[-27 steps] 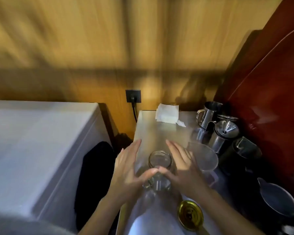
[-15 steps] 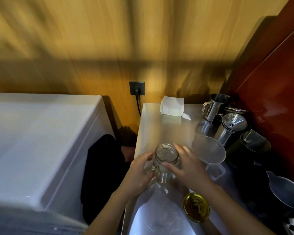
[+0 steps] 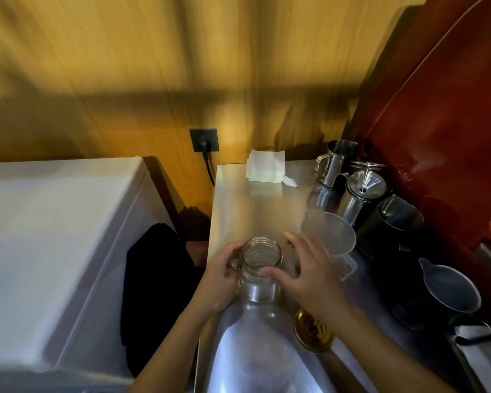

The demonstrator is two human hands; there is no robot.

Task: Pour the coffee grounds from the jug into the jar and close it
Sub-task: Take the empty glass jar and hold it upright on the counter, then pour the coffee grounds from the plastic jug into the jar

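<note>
Near the front edge of the steel desk [image 3: 238, 205], a clear glass jar [image 3: 260, 268] is standing upright, its long axis vertical and its open mouth facing up toward the camera. Glare and glass are blurring its lower body, so its base is hard to make out. The left hand [image 3: 220, 279] is curling around the jar's left side at a small glass handle, clamped on it. The right hand [image 3: 309, 273] is lying against the jar's right side, thumb touching the rim, fingers spread rather than wrapped. A translucent plastic jug [image 3: 330, 236] is sitting just beyond the right hand, its lower part hidden by it; whether it is holding grounds cannot be told. A gold lid [image 3: 312, 330] is lying flat by the right wrist, partly covered. Steel pitchers [image 3: 360, 194] are crowding the right edge.
</note>
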